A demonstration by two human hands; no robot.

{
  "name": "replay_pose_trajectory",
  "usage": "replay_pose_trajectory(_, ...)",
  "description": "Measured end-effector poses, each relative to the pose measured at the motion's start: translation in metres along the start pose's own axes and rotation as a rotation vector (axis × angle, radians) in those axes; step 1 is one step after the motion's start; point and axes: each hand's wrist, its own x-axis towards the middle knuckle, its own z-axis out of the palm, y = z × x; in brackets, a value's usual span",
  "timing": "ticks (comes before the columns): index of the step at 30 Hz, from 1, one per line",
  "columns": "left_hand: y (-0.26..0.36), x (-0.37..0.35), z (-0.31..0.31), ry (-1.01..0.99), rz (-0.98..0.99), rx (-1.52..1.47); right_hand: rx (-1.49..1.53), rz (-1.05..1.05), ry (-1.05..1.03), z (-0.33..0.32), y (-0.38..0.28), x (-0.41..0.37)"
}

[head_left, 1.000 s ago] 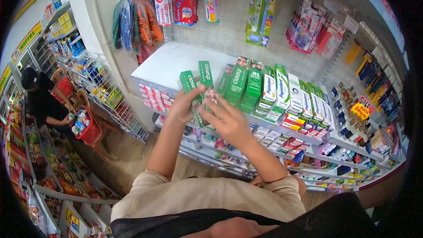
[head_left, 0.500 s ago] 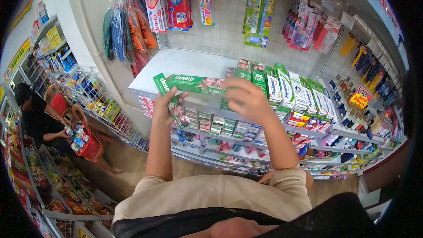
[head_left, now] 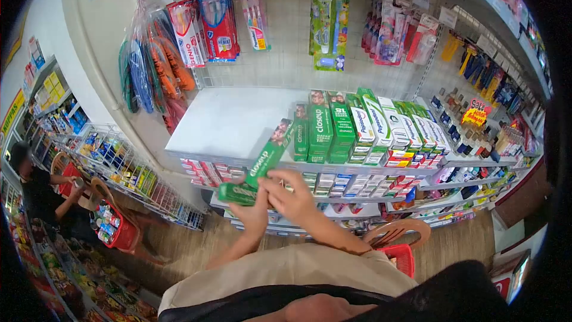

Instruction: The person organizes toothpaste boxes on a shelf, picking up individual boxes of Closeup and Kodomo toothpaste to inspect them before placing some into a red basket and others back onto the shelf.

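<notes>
Two green Closeup toothpaste boxes are in my hands, in front of the shelf's edge. One toothpaste box (head_left: 238, 193) lies nearly level in my left hand (head_left: 253, 216), whose fingers are closed around it. The other toothpaste box (head_left: 269, 154) slants up and to the right, its picture end over the white shelf top. My right hand (head_left: 292, 201) pinches that box near its lower end, right beside the left fingers. On the shelf beyond, green Closeup boxes (head_left: 320, 126) stand in rows, with white and green Pepsodent boxes (head_left: 363, 124) to their right.
White shelf top (head_left: 223, 119) extends left of the rows. Toothbrush packs (head_left: 219, 27) and bagged sandals (head_left: 161, 62) hang above. More boxes fill the tier below. At left, a person (head_left: 44, 191) sits by a red basket (head_left: 122, 232); a chair (head_left: 405, 235) stands close at right.
Both hands have come down and nearer my body. The box that lay level under my right hand now slants upward, while the left-hand box has tipped toward level. The view has shifted.
</notes>
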Motion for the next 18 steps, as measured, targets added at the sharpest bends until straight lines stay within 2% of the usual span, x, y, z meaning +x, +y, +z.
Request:
replay_pose_trajectory(2, -0.017, -0.006, -0.006, -0.050, 0.057, 0.150, 0.089, 0.083, -0.067, 0.004, -0.007, -0.009)
replay_pose_trajectory(3, -0.020, -0.004, -0.002, -0.036, 0.150, 0.118, 0.089, 0.092, -0.022, 0.003, -0.012, -0.009)
replay_pose_trajectory(4, -0.020, -0.004, -0.002, -0.037, 0.148, 0.115, 0.089, 0.101, 0.021, 0.002, -0.014, -0.010)
replay_pose_trajectory(6, -0.013, -0.004, 0.000, -0.157, 0.533, 0.274, 0.159, 0.158, 0.034, 0.004, -0.012, -0.015)
replay_pose_trajectory(7, -0.015, -0.004, -0.003, -0.156, 0.529, 0.273, 0.235, 0.218, 0.049, 0.005, -0.011, -0.017)
replay_pose_trajectory(9, -0.018, -0.005, -0.011, -0.269, 0.332, 0.250, 0.258, 0.247, 0.033, 0.002, -0.009, -0.020)
replay_pose_trajectory(11, -0.017, -0.002, -0.015, -0.321, 0.318, 0.254, 0.281, 0.274, 0.022, -0.002, -0.008, -0.021)
replay_pose_trajectory(13, -0.014, 0.000, -0.015, -0.376, 0.304, 0.256, 0.112, 0.207, 0.026, -0.006, -0.010, -0.020)
replay_pose_trajectory(15, -0.013, 0.001, -0.015, -0.426, 0.139, 0.020, 0.073, 0.190, 0.081, -0.001, -0.009, -0.024)
replay_pose_trajectory(18, -0.021, 0.005, -0.023, -0.522, 0.105, -0.042, 0.034, 0.197, 0.161, 0.003, -0.004, -0.029)
